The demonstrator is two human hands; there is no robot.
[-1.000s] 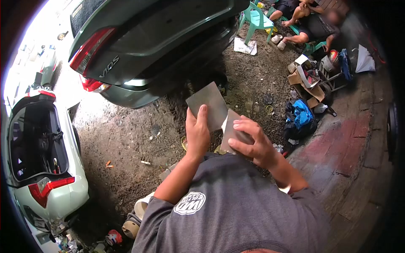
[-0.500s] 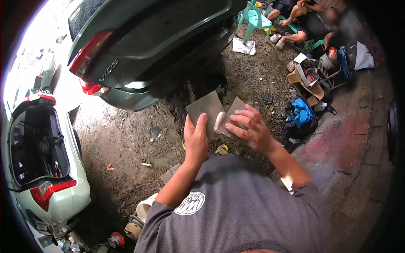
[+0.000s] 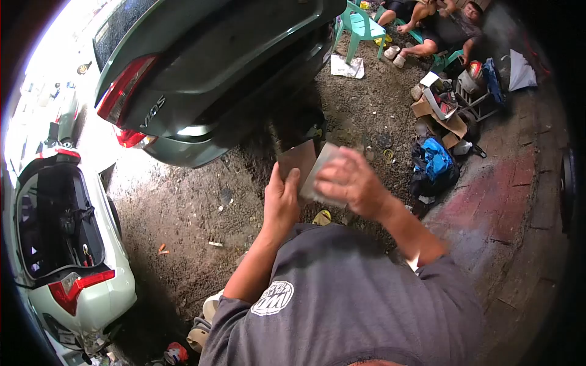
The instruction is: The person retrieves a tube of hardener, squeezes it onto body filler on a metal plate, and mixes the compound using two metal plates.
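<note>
My left hand [image 3: 282,204] is closed on a flat, brownish-grey putty spreader [image 3: 297,160], with the thumb lying along its face. In my right hand [image 3: 357,186], blurred by motion, is a second, lighter grey spreader [image 3: 314,183], with the fingers laid over its face. The two plates are tilted and close together in front of my chest, the right one's edge against or just beside the left one. I cannot make out any paste between them now.
A dark green car's rear [image 3: 213,67] stands ahead, a white car [image 3: 104,256] at left. Right of the gravel lie a black bag with blue plastic [image 3: 434,161] and cardboard boxes [image 3: 448,119]. Two people [image 3: 455,30] sit near a green chair [image 3: 361,27].
My right hand has moved slightly left and down with its spreader, which has turned across toward the left plate. The pinkish paste seen between the plates is out of sight.
</note>
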